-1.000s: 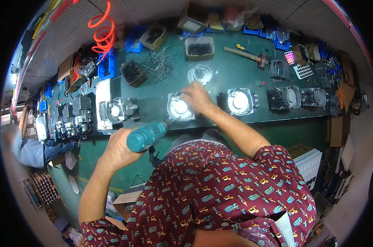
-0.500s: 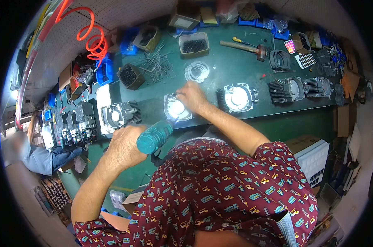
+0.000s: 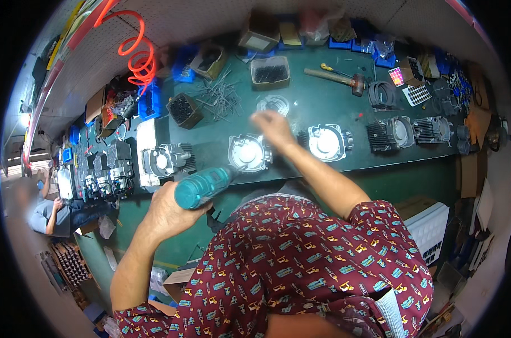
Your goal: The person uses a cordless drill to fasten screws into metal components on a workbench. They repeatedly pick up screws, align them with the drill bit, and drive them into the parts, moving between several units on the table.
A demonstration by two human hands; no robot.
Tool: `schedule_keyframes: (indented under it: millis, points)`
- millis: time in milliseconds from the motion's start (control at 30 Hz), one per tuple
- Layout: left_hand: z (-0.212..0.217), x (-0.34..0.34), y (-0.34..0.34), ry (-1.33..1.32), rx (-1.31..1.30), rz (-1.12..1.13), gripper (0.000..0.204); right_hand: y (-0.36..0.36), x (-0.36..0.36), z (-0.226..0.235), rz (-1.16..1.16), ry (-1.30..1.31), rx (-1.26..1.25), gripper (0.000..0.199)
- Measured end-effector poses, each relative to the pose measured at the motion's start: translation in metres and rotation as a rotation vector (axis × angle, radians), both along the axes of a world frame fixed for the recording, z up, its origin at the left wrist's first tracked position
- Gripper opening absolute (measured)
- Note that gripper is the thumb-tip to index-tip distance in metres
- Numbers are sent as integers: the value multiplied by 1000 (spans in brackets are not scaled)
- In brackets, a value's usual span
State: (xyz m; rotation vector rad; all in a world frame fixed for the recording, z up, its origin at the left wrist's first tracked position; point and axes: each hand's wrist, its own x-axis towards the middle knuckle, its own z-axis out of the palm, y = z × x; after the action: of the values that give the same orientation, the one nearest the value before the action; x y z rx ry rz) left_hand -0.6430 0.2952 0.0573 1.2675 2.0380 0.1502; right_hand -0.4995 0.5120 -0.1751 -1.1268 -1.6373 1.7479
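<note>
My left hand (image 3: 170, 211) is wrapped round a teal power screwdriver (image 3: 203, 186). The tool's front end reaches the near edge of a round silver metal housing (image 3: 248, 153); whether its bit touches a screw cannot be made out. Just above the housing's far right side is my right hand (image 3: 274, 128), its fingers bent and blurred, so I cannot tell if anything is in them. Beyond that hand lies a stack of pale ring-shaped gaskets (image 3: 273, 105). A second silver finned housing (image 3: 326, 142) stands to the right, and another (image 3: 166, 161) to the left.
Two finned housings (image 3: 392, 133) stand farther right. A hammer (image 3: 354, 84), a box of dark screws (image 3: 270, 72) and loose metal rods (image 3: 220, 99) lie behind. An orange coiled hose (image 3: 140, 65) hangs at left. At far left sits another person (image 3: 50, 211).
My right hand has lifted off the housing and moved slightly right. The screwdriver has shifted a little left and down, with my left hand still round it.
</note>
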Motion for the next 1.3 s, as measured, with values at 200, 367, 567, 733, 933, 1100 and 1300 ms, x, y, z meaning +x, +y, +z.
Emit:
schedule_keyframes:
  millis: [200,367,567,733,933,1100,1300]
  points:
    - [-26,-5,-45,-280,382,311,37,29,22,6,-62,542,-826,41]
    - [-67,2,-68,-469,392,581,34,17,25,17,-45,559,-847,32]
    - [-84,6,-69,-503,485,586,30,7,21,27,46,475,-759,30]
    - [-85,6,-70,-522,515,618,30,4,19,29,164,426,-693,30]
    - [-82,1,-76,-593,475,671,30,8,22,38,315,376,-633,31]
    - [-72,-20,-84,-716,406,671,33,17,27,47,618,219,-273,31]
    - [-61,-36,-101,-427,421,443,30,17,21,60,755,168,-318,34]
